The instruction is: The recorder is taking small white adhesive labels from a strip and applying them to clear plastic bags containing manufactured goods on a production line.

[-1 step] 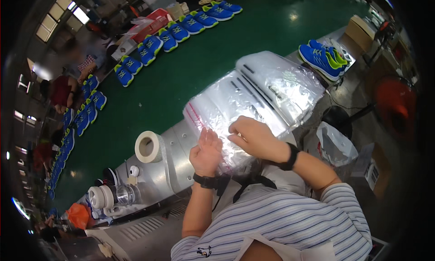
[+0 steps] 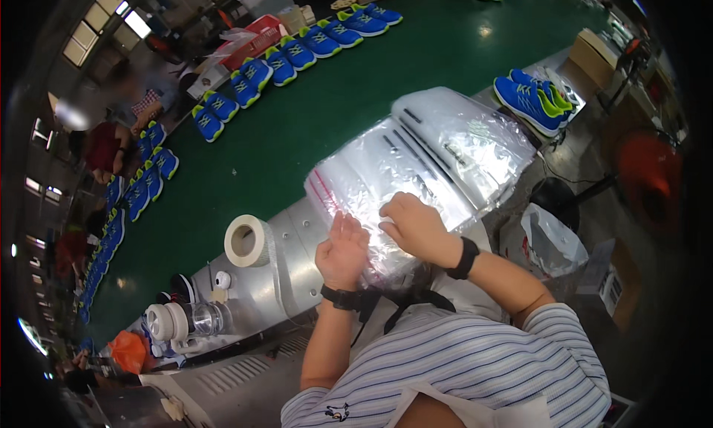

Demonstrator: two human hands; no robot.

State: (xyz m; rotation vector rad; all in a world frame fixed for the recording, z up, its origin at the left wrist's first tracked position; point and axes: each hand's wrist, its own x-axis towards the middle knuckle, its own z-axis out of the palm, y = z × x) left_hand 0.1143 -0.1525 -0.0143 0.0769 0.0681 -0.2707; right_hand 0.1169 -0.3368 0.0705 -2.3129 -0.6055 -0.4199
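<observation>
A stack of clear plastic bags (image 2: 438, 149) lies on a metal workbench (image 2: 297, 264) beside a green conveyor belt (image 2: 312, 108). Both hands are at the stack's near end, where the plastic hangs over the bench edge. My left hand (image 2: 343, 250) rests against the near-left corner of the top bag with its fingers pointing up. Just to its right, my right hand (image 2: 416, 227) has its fingers curled down on the same bag. Each wrist carries a black band.
A white tape roll (image 2: 246, 240) stands on the bench to the left. Blue shoes (image 2: 297, 53) line the belt's far side, with another pair (image 2: 531, 97) at the right. A cardboard box (image 2: 594, 53), a white sack (image 2: 549, 238), and people at the far left surround the work area.
</observation>
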